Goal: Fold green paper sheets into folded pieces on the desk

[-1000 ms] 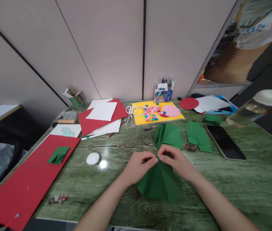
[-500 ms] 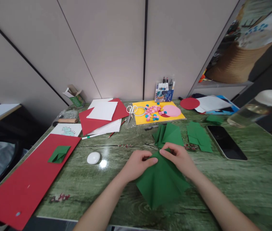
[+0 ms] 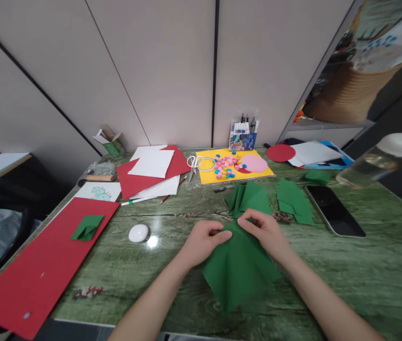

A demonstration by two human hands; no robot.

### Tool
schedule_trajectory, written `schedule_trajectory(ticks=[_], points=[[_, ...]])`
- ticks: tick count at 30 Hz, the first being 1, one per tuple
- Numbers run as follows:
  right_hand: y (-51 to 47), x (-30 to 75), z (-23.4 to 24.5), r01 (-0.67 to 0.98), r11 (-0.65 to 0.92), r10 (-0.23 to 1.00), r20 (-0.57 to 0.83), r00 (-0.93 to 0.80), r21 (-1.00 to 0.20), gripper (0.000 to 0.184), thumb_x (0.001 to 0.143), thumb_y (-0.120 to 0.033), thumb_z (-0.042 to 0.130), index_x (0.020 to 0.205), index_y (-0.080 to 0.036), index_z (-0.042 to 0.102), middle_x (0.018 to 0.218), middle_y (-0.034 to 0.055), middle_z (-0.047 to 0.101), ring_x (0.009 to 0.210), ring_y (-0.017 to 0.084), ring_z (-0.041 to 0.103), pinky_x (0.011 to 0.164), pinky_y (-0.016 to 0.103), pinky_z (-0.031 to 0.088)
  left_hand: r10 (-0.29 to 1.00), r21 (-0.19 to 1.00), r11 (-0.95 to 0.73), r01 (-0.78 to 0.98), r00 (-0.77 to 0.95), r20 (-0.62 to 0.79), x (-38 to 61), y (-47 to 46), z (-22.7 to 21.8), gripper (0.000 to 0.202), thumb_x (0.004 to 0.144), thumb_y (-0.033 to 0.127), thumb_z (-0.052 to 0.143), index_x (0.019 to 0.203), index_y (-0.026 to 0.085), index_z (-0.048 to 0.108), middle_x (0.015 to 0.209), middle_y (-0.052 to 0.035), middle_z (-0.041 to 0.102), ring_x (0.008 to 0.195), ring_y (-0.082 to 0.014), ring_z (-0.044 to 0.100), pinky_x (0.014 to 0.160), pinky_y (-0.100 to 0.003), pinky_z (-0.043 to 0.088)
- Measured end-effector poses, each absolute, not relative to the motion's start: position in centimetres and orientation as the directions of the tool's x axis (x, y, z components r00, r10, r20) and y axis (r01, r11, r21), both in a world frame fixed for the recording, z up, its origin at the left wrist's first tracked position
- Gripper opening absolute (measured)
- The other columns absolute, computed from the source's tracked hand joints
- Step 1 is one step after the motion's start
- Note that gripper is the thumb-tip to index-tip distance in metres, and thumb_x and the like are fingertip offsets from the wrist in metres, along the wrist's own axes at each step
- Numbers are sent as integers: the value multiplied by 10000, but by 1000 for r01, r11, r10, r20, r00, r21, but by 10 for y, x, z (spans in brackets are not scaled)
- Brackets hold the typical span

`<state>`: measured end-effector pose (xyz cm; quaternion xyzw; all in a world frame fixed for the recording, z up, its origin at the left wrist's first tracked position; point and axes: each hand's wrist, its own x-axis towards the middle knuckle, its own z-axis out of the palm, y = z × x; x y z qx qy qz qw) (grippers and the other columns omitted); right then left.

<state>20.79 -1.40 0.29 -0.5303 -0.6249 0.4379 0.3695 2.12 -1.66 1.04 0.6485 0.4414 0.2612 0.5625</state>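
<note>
A folded green paper sheet (image 3: 238, 272) lies on the green patterned table (image 3: 364, 274) right in front of me. My left hand (image 3: 201, 241) pinches its top corner from the left, fingers curled closed. My right hand (image 3: 266, 232) pinches the same top corner from the right. The paper fans out wide below my fingers toward me. Just beyond my hands lies a pile of folded green pieces (image 3: 252, 199), with a second green pile (image 3: 293, 201) to its right.
A long red sheet (image 3: 37, 274) with a small folded green piece (image 3: 87, 227) covers the left edge. A white oval object (image 3: 138, 233), red and white papers (image 3: 151, 173), scissors (image 3: 193, 163), a yellow sheet with pompoms (image 3: 229, 168), a marker box (image 3: 242, 135), a phone (image 3: 335, 208) and a jar (image 3: 381, 158) surround me.
The green paper has opened out from a narrow folded wedge into a wider fan. Both hands stayed at its top corner, shifting slightly.
</note>
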Motion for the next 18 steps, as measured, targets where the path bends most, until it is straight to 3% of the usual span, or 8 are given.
schedule_trajectory(ticks=[6, 9, 14, 18], points=[[-9, 216, 7, 293, -21, 956, -105, -274, -956, 287, 798, -445, 517, 730, -170, 567, 611, -20, 465, 582, 118, 435, 505, 226, 322, 870, 958, 36, 284, 463, -169, 21, -14, 9, 372, 777, 432, 523, 556, 150, 423, 549, 46, 327, 539, -85, 322, 496, -214, 234], [-7, 218, 6, 262, -85, 929, -172, -328, -961, 290, 777, -444, 541, 684, -171, 509, 584, -37, 421, 559, 107, 429, 496, 218, 331, 874, 966, 61, 251, 453, -173, 21, -13, 11, 304, 753, 398, 561, 603, 139, 508, 581, 35, 426, 572, -96, 393, 523, -208, 293], [-7, 217, 2, 265, -60, 970, -119, -212, -962, 295, 758, -424, 562, 652, -189, 418, 573, -59, 334, 523, 85, 353, 455, 203, 282, 779, 954, 167, 249, 560, -282, 19, -12, 12, 221, 629, 315, 687, 736, 133, 621, 684, 8, 592, 629, -133, 510, 565, -220, 383], [-6, 216, -1, 287, -59, 955, -138, -264, -956, 304, 763, -429, 550, 644, -189, 405, 579, -58, 335, 524, 84, 340, 459, 206, 267, 753, 931, 209, 299, 559, -348, 18, -12, 9, 230, 659, 329, 658, 777, 131, 659, 745, -17, 664, 661, -165, 565, 605, -252, 426]])
